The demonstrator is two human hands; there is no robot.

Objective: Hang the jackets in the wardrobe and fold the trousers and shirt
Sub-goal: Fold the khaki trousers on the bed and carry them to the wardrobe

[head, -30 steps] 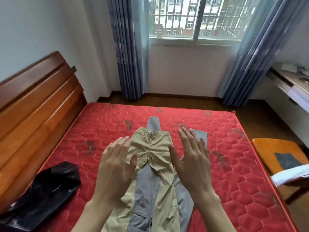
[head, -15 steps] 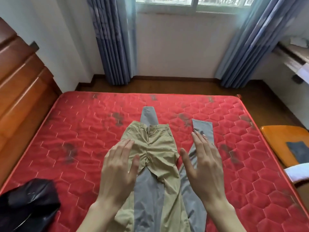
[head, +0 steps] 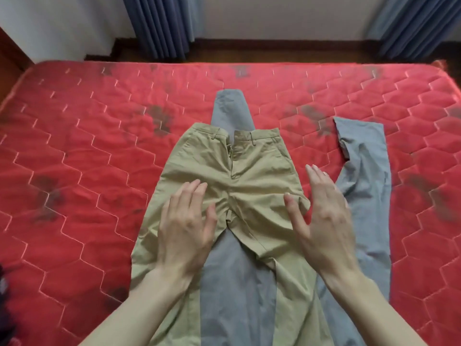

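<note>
Trousers laid flat, no fold made yet.
I see my left hand point(head: 185, 227) resting spread-fingered on the khaki trousers point(head: 239, 176), which lie over the grey trousers point(head: 364, 186) mid-mattress point(head: 87, 146); my right hand point(head: 324, 218), fingers straight and empty, hovers just beside. Jackets, shirt: unseen here.

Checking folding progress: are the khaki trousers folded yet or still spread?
Spread. The khaki trousers lie flat, waistband and both legs showing, over grey trousers.

Khaki trousers point(head: 239, 176), grey trousers point(head: 364, 171), red hexagon-quilted mattress point(head: 87, 151).
</note>
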